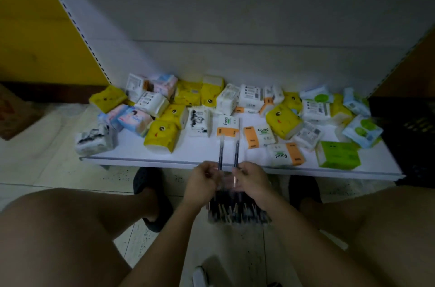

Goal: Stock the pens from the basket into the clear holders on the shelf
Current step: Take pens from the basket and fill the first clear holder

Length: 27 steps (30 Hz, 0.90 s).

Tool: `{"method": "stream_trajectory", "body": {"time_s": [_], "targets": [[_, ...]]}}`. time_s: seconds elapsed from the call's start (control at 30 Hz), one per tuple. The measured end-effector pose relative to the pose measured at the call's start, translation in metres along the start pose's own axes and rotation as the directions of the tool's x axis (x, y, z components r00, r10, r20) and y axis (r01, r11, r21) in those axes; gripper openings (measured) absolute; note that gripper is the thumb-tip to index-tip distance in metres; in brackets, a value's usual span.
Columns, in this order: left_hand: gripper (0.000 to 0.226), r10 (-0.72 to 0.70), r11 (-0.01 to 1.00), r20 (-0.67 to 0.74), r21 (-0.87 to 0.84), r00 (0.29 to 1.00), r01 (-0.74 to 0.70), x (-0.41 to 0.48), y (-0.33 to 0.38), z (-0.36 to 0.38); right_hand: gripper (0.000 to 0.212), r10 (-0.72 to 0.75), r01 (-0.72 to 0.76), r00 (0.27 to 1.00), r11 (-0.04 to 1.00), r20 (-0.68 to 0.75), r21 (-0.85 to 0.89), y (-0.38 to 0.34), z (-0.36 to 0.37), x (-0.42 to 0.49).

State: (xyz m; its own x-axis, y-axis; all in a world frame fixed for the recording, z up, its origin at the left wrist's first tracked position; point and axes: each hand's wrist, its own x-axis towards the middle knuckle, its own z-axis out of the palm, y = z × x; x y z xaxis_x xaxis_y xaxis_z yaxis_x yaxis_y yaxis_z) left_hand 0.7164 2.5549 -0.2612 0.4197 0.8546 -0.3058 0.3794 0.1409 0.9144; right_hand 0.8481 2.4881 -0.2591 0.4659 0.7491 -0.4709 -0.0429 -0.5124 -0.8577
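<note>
Head view is looking down at a person crouching before a low white flat shelf, whose smooth board is lying at 12 o'clock from the hands. The left hand is gripping a slim dark plastic pen by its lower barrel, fingers curled round it. The right hand, just beside it at 3 o'clock, is gripping a second pen of the same kind. Both pens are standing upright and parallel, apart, their pale clear tops reaching over the shelf edge. At 6 o'clock below the hands, a dark basket is sitting on the pale tiled floor, packed with thin dark pens with tan ends. Blur is smearing it, and the wrists are covering its upper rim. Soft, crinkly plastic-wrapped tissue packs, yellow, white, orange and green, are lying scattered over the shelf. At 3 o'clock a black slotted crate is running off the frame edge.
</note>
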Motion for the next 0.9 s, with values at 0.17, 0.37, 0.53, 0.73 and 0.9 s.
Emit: {"method": "stream_trajectory", "body": {"time_s": [0.17, 0.37, 0.53, 0.73, 0.9], "targets": [[0.005, 0.144, 0.983, -0.084, -0.104, 0.986, -0.152, -0.014, 0.046, -0.019, 0.009, -0.226, 0.225, 0.974, 0.974, -0.033, -0.01, -0.045, 0.003, -0.019], [0.011, 0.293, 0.92, -0.132, -0.23, 0.947, -0.317, -0.027, 0.115, -0.051, 0.028, -0.43, 0.43, 0.902, 0.898, -0.018, 0.093, -0.125, -0.003, -0.054], [0.027, 0.435, 0.863, -0.138, -0.218, 0.89, -0.456, -0.039, 0.182, -0.075, 0.026, -0.614, 0.614, 0.788, 0.789, -0.048, -0.026, -0.197, -0.018, -0.083], [0.028, 0.587, 0.782, -0.142, -0.153, 0.797, -0.604, -0.066, 0.265, -0.109, 0.01, -0.736, 0.734, 0.674, 0.677, -0.061, -0.054, -0.272, -0.036, -0.113], [0.026, 0.674, 0.718, -0.168, -0.078, 0.719, -0.691, -0.079, 0.324, -0.141, 0.005, -0.791, 0.789, 0.608, 0.611, -0.063, -0.058, -0.327, -0.043, -0.137]]}}
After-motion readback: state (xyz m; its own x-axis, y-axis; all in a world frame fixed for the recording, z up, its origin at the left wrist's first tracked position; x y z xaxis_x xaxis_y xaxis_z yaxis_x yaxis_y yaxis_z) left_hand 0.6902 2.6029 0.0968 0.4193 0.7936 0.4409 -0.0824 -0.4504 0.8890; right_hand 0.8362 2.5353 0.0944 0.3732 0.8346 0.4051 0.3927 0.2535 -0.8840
